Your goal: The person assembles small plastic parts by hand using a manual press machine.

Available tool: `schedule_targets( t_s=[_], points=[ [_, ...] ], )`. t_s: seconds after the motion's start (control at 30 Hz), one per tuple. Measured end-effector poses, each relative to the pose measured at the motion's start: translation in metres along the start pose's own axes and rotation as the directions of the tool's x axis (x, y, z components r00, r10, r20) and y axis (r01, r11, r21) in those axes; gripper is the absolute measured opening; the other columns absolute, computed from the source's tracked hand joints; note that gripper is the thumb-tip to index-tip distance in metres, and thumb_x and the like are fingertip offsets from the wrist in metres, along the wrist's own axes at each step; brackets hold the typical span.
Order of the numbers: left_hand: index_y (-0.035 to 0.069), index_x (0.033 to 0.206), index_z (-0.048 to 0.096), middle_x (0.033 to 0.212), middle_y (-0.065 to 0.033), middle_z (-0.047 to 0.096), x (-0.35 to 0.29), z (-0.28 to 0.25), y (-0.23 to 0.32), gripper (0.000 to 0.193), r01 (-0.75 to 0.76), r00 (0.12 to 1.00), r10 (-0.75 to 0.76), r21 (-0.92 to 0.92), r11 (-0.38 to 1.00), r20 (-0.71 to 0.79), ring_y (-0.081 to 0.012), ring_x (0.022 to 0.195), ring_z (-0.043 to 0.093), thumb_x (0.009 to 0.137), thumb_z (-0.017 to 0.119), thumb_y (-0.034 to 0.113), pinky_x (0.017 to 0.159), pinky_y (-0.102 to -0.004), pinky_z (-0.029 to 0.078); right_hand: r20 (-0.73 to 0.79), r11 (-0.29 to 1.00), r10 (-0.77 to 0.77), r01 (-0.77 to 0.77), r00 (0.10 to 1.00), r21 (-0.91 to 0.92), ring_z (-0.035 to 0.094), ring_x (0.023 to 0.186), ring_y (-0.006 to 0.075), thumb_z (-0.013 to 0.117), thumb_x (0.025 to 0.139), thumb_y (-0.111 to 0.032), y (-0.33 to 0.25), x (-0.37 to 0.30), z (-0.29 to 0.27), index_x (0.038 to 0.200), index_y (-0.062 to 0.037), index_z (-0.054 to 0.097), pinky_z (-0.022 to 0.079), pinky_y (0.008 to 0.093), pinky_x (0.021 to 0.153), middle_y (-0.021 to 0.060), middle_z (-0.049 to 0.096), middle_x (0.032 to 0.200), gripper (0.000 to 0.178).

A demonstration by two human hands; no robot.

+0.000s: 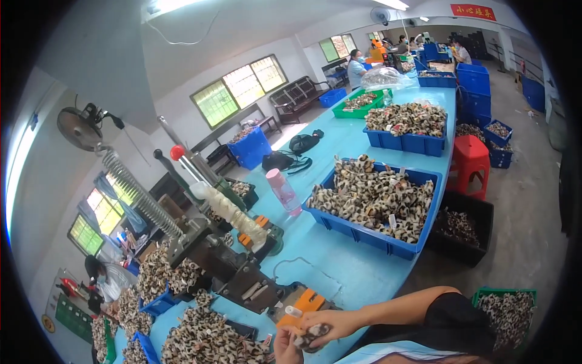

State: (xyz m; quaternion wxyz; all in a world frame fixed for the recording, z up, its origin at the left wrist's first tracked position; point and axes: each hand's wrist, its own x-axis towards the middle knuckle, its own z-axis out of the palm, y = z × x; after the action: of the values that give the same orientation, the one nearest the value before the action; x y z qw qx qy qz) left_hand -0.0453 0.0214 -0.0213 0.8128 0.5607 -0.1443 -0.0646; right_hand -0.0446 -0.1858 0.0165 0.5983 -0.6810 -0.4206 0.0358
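Note:
Near the bottom edge, my right hand [334, 323] is closed around a small furry plush piece [316, 335] in grey, black and cream. My left hand [284, 347] meets it from the left, its fingers closed against the same piece. A white tab [293, 312] sticks up just above the fingers. Right behind my hands stands a hand-lever press [242, 279] with an orange block [306, 301] at its base. To the left of my hands lies a heap of similar plush pieces [203, 340] on the blue table.
A blue tray [364, 238] full of plush pieces sits farther along the table [303, 267], with another blue tray [403, 143] and a green tray [357, 111] beyond. A pink bottle [284, 192] stands mid-table. A red stool [470, 159] and black crate [467, 255] stand at right; co-workers sit farther off.

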Motion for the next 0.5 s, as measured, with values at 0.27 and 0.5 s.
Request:
schedule_targets(
  t_s=[0.27,0.5],
  points=[
    [0.000,0.097,0.046,0.093,-0.0068,0.051,0.005,0.048,0.024,0.009,-0.167,0.943,0.312,0.651,0.740,-0.113,-0.0108,0.084,0.050,0.090,0.045,-0.004,0.078,-0.0230,0.043,0.012,0.992,0.109,-0.108,0.994,-0.058,0.051,0.105,0.0284,0.070,0.080,-0.024,0.016,0.016,-0.003,0.098,0.0010,0.057,0.040,0.0332,0.089,0.0133,0.050,0.112,0.033],
    [0.001,0.101,0.044,0.092,-0.0062,0.054,-0.006,0.026,0.021,0.008,0.070,0.989,-0.049,0.153,0.986,-0.139,-0.0100,0.080,0.053,0.094,0.047,0.003,0.071,-0.0222,0.045,-0.169,0.942,0.078,-0.128,0.983,-0.311,0.057,0.085,0.0377,0.068,0.079,-0.022,0.006,0.004,0.007,0.106,-0.0032,0.050,0.044,0.0428,0.071,0.0161,0.058,0.089,0.037]
  ],
)
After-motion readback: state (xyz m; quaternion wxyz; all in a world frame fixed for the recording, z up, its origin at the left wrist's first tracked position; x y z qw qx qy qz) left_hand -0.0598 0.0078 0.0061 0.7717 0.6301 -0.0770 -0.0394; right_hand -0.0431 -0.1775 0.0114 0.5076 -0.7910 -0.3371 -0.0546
